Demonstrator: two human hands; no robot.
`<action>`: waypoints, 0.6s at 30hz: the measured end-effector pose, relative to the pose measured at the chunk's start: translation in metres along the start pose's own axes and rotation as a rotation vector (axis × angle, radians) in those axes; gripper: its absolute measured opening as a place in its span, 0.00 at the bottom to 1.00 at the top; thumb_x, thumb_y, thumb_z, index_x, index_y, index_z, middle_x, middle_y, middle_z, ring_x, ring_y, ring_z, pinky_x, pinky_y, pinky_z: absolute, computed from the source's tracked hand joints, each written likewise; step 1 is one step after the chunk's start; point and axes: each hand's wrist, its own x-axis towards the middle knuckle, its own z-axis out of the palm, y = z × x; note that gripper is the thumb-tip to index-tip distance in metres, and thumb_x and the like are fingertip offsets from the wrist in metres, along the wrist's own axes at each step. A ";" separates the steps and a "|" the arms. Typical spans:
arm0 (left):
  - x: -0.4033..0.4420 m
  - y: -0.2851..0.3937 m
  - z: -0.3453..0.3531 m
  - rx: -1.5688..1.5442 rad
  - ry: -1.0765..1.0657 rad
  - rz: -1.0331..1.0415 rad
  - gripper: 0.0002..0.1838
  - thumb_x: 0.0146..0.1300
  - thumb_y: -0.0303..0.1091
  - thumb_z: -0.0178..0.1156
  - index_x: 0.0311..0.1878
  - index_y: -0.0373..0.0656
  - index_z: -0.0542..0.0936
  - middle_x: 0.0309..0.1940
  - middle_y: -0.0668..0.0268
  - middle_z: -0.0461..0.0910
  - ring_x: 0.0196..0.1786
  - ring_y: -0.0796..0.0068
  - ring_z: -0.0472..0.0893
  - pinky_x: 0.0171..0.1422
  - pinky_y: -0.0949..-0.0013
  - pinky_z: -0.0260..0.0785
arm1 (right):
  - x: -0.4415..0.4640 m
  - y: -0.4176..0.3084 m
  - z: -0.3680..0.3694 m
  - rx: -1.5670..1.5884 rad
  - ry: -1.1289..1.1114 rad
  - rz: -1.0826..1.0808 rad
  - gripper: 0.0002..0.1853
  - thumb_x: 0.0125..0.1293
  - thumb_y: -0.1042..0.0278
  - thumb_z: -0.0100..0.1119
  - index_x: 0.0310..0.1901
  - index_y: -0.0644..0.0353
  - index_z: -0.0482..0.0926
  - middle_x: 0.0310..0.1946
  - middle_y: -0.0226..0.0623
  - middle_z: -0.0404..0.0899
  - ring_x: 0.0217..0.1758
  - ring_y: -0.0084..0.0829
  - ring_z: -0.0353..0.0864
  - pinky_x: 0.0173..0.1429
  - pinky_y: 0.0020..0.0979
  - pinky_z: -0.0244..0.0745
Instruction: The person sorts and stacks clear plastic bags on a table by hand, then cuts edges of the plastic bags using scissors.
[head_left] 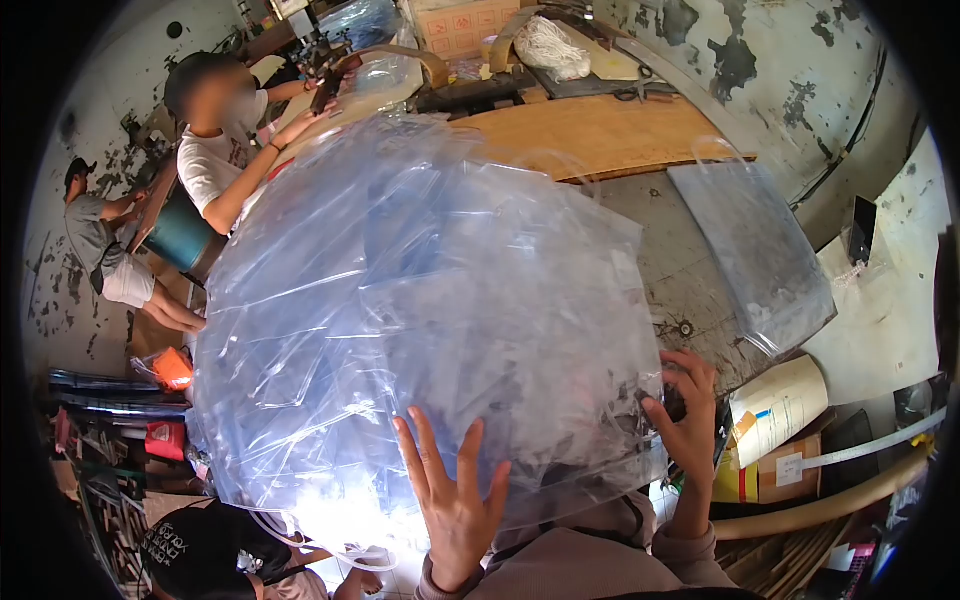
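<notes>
Apparent step: positioning clear plastic bags (520, 300). Lower centre: left hand (455, 507) spread, gripping nothing. Lower right: right hand (692, 425) half-curled, grip indeterminate. Next move likely requires edge control.

- peeling wall (780, 60), super patchy, way beyond the right hand (688, 410)
- scuffed grey table (690, 260) just past it
- pale floor (405, 577) peeking out left of the left hand (455, 500)

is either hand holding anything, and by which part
The open left hand holds nothing; whether the right hand grips the clear plastic by its edge is unclear.
</notes>
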 end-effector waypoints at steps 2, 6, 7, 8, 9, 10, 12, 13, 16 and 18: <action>0.000 0.000 0.001 0.009 -0.007 0.001 0.23 0.54 0.37 0.65 0.54 0.41 0.76 0.68 0.34 0.48 0.70 0.28 0.46 0.65 0.36 0.56 | 0.000 0.001 0.000 0.029 0.011 0.003 0.13 0.50 0.68 0.66 0.38 0.62 0.78 0.52 0.38 0.74 0.63 0.48 0.63 0.63 0.43 0.61; 0.000 0.001 0.001 0.028 -0.023 -0.004 0.24 0.54 0.38 0.66 0.54 0.41 0.76 0.68 0.34 0.47 0.70 0.28 0.45 0.65 0.36 0.55 | -0.001 0.006 0.004 0.281 0.010 0.014 0.11 0.53 0.72 0.63 0.39 0.63 0.78 0.50 0.41 0.75 0.64 0.47 0.65 0.67 0.45 0.57; 0.000 0.002 0.000 0.033 -0.027 -0.006 0.24 0.54 0.38 0.66 0.54 0.41 0.76 0.68 0.34 0.47 0.70 0.28 0.46 0.65 0.36 0.55 | -0.002 0.008 0.006 0.432 0.023 0.034 0.10 0.54 0.73 0.62 0.39 0.63 0.77 0.48 0.43 0.77 0.63 0.44 0.68 0.67 0.46 0.56; 0.000 0.002 0.000 0.034 -0.028 -0.004 0.24 0.54 0.38 0.66 0.54 0.41 0.76 0.68 0.34 0.47 0.70 0.28 0.46 0.65 0.36 0.55 | -0.004 0.008 0.006 0.432 0.026 0.035 0.10 0.54 0.73 0.62 0.39 0.63 0.77 0.48 0.43 0.77 0.63 0.44 0.68 0.67 0.46 0.56; -0.001 0.002 -0.001 0.016 -0.027 0.000 0.24 0.54 0.38 0.66 0.54 0.41 0.76 0.67 0.35 0.49 0.70 0.30 0.47 0.66 0.37 0.55 | -0.005 0.008 0.007 0.462 0.032 0.075 0.09 0.57 0.74 0.60 0.40 0.64 0.77 0.46 0.43 0.78 0.60 0.42 0.72 0.68 0.45 0.56; -0.001 0.003 -0.002 -0.002 -0.025 0.002 0.24 0.54 0.38 0.66 0.54 0.41 0.76 0.67 0.36 0.51 0.70 0.31 0.49 0.66 0.37 0.55 | -0.006 0.008 0.007 0.492 0.039 0.115 0.08 0.60 0.75 0.58 0.41 0.65 0.76 0.43 0.44 0.80 0.56 0.39 0.75 0.69 0.44 0.55; -0.004 0.000 -0.006 -0.078 -0.025 0.005 0.23 0.52 0.35 0.66 0.53 0.42 0.76 0.67 0.41 0.55 0.70 0.35 0.52 0.67 0.40 0.56 | -0.005 0.009 0.004 0.567 0.044 0.150 0.07 0.61 0.75 0.56 0.41 0.66 0.76 0.41 0.43 0.81 0.55 0.36 0.76 0.68 0.40 0.56; -0.005 -0.002 -0.009 -0.154 -0.024 0.006 0.23 0.50 0.31 0.66 0.52 0.42 0.77 0.67 0.46 0.59 0.71 0.39 0.54 0.67 0.42 0.57 | -0.004 0.009 0.002 0.642 0.047 0.183 0.07 0.63 0.75 0.54 0.41 0.68 0.75 0.39 0.42 0.82 0.55 0.33 0.77 0.68 0.37 0.58; -0.010 -0.006 -0.016 -0.230 0.089 -0.048 0.20 0.51 0.30 0.64 0.49 0.40 0.78 0.64 0.49 0.64 0.70 0.43 0.58 0.68 0.46 0.58 | 0.001 0.004 -0.008 0.815 0.027 0.216 0.07 0.63 0.77 0.53 0.42 0.68 0.75 0.37 0.40 0.83 0.52 0.32 0.79 0.61 0.34 0.66; -0.007 -0.012 -0.016 -0.104 0.176 -0.061 0.19 0.52 0.28 0.63 0.50 0.39 0.77 0.64 0.46 0.63 0.70 0.41 0.57 0.67 0.44 0.58 | 0.001 0.008 -0.010 0.792 0.034 0.195 0.07 0.63 0.77 0.53 0.41 0.67 0.75 0.37 0.41 0.83 0.50 0.31 0.79 0.58 0.33 0.69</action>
